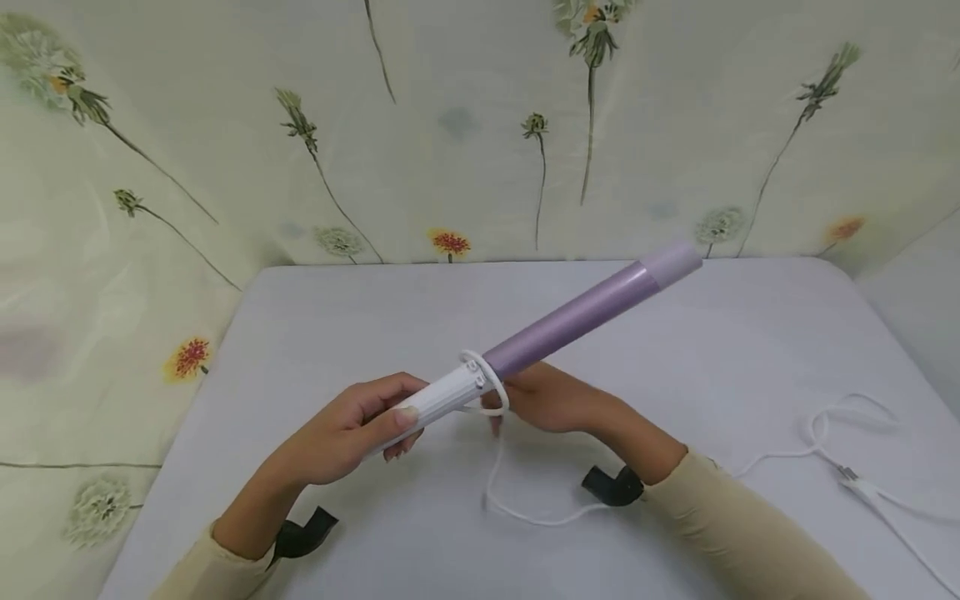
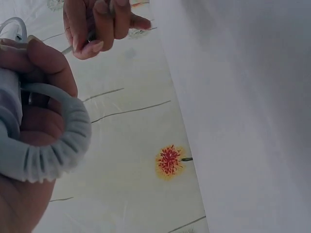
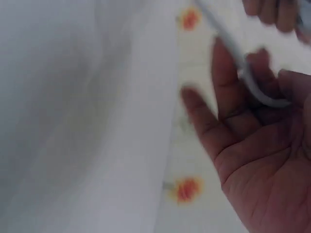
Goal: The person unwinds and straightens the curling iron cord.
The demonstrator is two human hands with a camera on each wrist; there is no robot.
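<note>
A curling iron (image 1: 573, 327) with a pale purple barrel and white handle (image 1: 442, 397) is held tilted over the table, its tip toward the upper right. My left hand (image 1: 352, 433) grips the handle, thumb along its top. One loop of white power cord (image 1: 497, 380) passes around the iron where handle meets barrel. Behind the iron, my right hand (image 1: 551, 396) holds the cord between thumb and fingers; in the right wrist view the cord (image 3: 245, 80) crosses the curled fingers. The ribbed cord sleeve (image 2: 60, 148) bends back beside the left palm.
More cord (image 1: 551, 522) hangs below the right hand and runs under the right forearm. At the right of the white table (image 1: 322, 308) lie a coil of cord (image 1: 817, 433) and the plug (image 1: 847, 473). Behind stands a flower-patterned backdrop (image 1: 465, 183).
</note>
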